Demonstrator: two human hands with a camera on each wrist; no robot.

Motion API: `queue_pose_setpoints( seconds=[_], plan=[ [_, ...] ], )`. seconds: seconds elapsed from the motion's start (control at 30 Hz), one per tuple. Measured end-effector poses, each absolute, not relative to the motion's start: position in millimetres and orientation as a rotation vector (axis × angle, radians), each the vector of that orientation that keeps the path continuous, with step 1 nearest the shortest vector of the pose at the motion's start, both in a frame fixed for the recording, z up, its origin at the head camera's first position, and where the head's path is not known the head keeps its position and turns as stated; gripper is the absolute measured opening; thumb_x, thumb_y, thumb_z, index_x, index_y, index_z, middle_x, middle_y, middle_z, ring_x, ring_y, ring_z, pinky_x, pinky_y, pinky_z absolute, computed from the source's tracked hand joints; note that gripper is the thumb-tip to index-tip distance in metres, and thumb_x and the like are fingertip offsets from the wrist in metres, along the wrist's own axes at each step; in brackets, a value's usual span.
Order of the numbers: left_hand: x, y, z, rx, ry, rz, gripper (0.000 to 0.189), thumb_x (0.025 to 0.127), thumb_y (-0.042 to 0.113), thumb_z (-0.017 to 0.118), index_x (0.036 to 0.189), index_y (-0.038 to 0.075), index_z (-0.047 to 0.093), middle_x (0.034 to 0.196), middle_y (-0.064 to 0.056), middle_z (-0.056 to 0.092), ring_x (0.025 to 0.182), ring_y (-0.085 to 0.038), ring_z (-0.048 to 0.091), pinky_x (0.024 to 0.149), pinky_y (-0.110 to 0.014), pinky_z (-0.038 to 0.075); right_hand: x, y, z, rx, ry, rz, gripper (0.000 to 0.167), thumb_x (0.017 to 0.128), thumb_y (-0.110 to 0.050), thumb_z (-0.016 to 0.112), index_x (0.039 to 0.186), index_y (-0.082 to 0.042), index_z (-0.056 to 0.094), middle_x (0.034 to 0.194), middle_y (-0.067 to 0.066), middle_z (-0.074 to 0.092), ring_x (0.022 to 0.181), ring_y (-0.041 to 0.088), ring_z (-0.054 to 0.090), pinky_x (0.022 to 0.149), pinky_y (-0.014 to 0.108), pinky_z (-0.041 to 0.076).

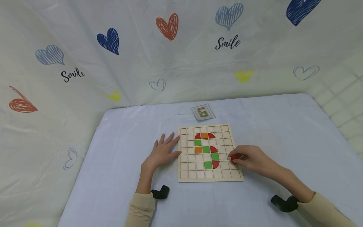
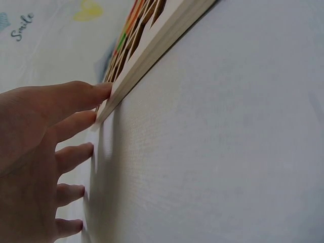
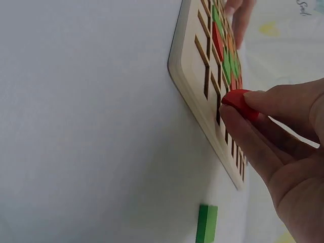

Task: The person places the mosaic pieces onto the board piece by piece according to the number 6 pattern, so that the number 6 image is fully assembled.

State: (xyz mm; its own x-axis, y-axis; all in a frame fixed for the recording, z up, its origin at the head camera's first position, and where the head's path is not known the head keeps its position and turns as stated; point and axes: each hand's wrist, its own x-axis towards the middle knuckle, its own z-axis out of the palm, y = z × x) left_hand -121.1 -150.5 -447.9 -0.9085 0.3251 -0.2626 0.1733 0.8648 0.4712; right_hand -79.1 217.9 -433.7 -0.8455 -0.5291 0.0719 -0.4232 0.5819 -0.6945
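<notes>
A wooden grid board (image 1: pixel 187 180) lies on the white-covered table. My left hand (image 1: pixel 161 153) is spread flat at its left side, with thumb and index fingertip at the board's edge. Between thumb and fingers my right hand (image 1: pixel 253 160) pinches a red block (image 3: pixel 243 103) with a curved side, held over the board's right-hand squares. Red rounded pieces, green squares such as the one near the bottom (image 1: pixel 208 165), and orange squares such as the top one (image 1: pixel 204 135) sit in the grid in an S-like bend.
Behind the board lies a small card (image 1: pixel 203 112) printed with a similar coloured grid pattern. In the right wrist view, a green block (image 3: pixel 206 224) stands on the table beyond the board's edge. A white curtain (image 1: pixel 187 63) with hearts hangs behind the table.
</notes>
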Motion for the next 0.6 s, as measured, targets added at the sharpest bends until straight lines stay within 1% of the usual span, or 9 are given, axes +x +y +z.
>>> queue_pose_setpoints(
  seconds=[0.2, 0.6],
  plan=[
    [-121, -151, -447, 0.375, 2.703, 0.634, 0.069, 0.101, 0.044, 0.062, 0.162, 0.025, 0.036, 0.172, -0.002, 0.020, 0.160, -0.041, 0.002, 0.125, -0.066, 0.005, -86, 203, -435, -0.846, 2.609, -1.138, 0.021, 0.086, 0.002, 0.079, 0.106, -0.006, 0.076, 0.100, 0.001, 0.077, 0.086, 0.008, 0.068, 0.076, 0.023, 0.061],
    [-122, -152, -448, 0.383, 2.702, 0.626, 0.069, 0.102, 0.044, 0.061, 0.162, 0.025, 0.035, 0.173, -0.002, 0.019, 0.160, -0.042, 0.002, 0.125, -0.066, 0.006, -95, 165, -441, -1.006, 2.544, -1.160, 0.016, 0.089, 0.000, 0.077, 0.104, -0.007, 0.077, 0.097, -0.002, 0.076, 0.087, 0.008, 0.068, 0.078, 0.024, 0.061]
  ],
)
